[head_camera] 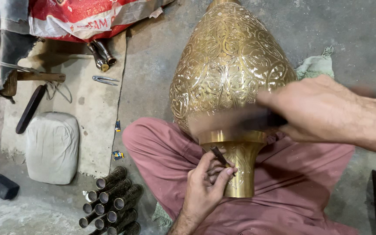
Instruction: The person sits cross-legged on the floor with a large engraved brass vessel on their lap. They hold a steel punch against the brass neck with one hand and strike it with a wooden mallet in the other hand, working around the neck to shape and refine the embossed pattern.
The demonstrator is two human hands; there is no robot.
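A large engraved brass vase lies on its side across my lap, with its narrow neck toward me. My left hand pinches a small dark chisel against the neck just under the flared collar. My right hand reaches in from the right and grips a dark hammer, which is blurred by motion in front of the vase's lower body.
Several engraved metal tubes are stacked on the floor at lower left. A grey cushion, a dark block, a wooden-handled tool, tweezers, two more tubes and a red sack lie farther left. A green cloth sits behind the vase.
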